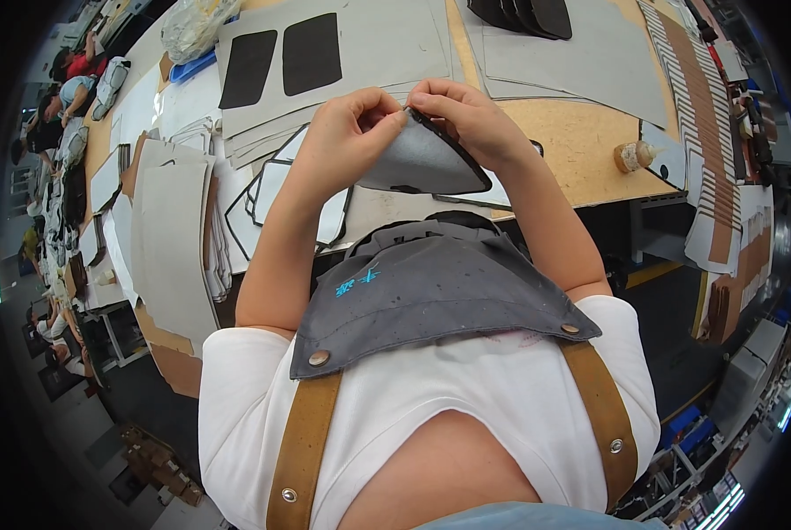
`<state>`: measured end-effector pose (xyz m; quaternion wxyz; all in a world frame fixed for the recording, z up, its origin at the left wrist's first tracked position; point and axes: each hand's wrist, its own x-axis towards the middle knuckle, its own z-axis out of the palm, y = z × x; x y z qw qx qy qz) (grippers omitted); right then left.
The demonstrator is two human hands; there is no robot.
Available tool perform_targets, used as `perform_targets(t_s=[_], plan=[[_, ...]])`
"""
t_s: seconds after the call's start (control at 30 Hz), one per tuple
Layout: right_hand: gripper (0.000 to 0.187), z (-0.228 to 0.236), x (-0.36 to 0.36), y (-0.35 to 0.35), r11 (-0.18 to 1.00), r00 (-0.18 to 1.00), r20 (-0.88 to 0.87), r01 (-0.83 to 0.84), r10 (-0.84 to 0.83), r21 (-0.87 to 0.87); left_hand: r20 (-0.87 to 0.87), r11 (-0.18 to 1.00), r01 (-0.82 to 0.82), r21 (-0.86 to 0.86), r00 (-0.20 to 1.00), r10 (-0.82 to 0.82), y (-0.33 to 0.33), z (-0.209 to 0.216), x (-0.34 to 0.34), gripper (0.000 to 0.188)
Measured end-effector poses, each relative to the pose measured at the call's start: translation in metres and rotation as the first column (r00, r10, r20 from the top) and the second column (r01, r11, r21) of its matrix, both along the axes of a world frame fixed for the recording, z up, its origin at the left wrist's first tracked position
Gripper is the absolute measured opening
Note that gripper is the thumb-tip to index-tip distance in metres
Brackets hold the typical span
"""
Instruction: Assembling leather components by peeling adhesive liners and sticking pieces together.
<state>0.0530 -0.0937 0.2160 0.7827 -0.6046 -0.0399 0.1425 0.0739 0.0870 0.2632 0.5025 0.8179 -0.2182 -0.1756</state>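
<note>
My left hand and my right hand are raised close together above the near edge of the table. Between them is a grey panel with a black edging, tilted, its corner pinched at the top by the fingers of both hands. The left thumb and fingers are closed on the black edge, and the right thumb and fingertips press on the same edge just beside them. Part of the edge is hidden behind the fingers. Under my left forearm lie several white panels with black borders, overlapping one another.
Two black panels lie on stacked grey sheets ahead. More black pieces sit at the far right. A small amber bottle stands on the right of the table. Tall grey sheets are at left; other people work farther left.
</note>
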Motion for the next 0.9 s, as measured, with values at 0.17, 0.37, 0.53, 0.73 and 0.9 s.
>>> perform_targets(t_s=[0.17, 0.37, 0.53, 0.73, 0.9], plan=[[0.013, -0.0037, 0.0022, -0.002, 0.956, 0.969, -0.206, -0.075, 0.137, 0.283, 0.055, 0.998, 0.032, 0.063, 0.998, -0.035, 0.0012, 0.0009, -0.0008, 0.012], [0.012, -0.0051, 0.0012, -0.0002, 0.933, 0.953, -0.249, -0.074, 0.17, 0.353, 0.054, 0.998, 0.028, 0.049, 0.998, -0.03, 0.0001, -0.001, -0.0024, 0.012], [0.011, -0.0073, 0.0013, -0.001, 0.928, 0.957, -0.236, -0.072, 0.168, 0.365, 0.035, 0.999, 0.021, 0.036, 0.999, -0.023, -0.001, -0.0008, -0.0022, 0.013], [0.011, -0.0035, 0.0, 0.0001, 0.96, 0.97, -0.217, -0.049, 0.112, 0.276, 0.036, 0.999, 0.018, 0.034, 0.999, -0.019, -0.0007, -0.0043, 0.0001, 0.014], [0.012, -0.0012, -0.0026, 0.0038, 0.985, 0.989, -0.144, -0.01, 0.035, 0.17, 0.026, 0.999, 0.019, 0.027, 0.999, -0.02, -0.0009, -0.0051, 0.001, 0.015]])
